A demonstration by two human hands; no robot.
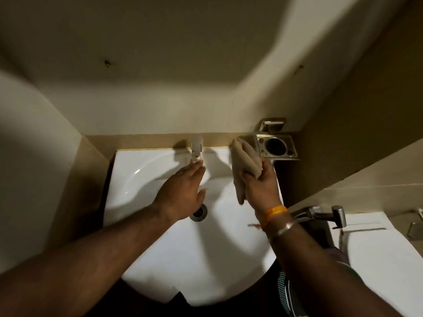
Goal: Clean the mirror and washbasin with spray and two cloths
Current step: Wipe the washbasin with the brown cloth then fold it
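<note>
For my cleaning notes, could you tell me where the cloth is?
The beige cloth is gripped in the right hand, above the washbasin rim's right side.

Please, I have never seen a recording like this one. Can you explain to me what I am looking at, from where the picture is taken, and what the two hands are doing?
There is no machine here. A person wears one wide-angle camera on the head, so you look forward and down along both arms; the wide lens bends the walls.

Below is a white washbasin with a metal drain in the bowl and a tap at the back edge. The left hand reaches with straight fingers towards the tap's spout and holds nothing; whether it touches is unclear. The right hand grips a folded beige cloth over the basin's back right part. Beside the cloth, a metal holder is fixed to the wall. At the far right is a small metal hand sprayer.
</note>
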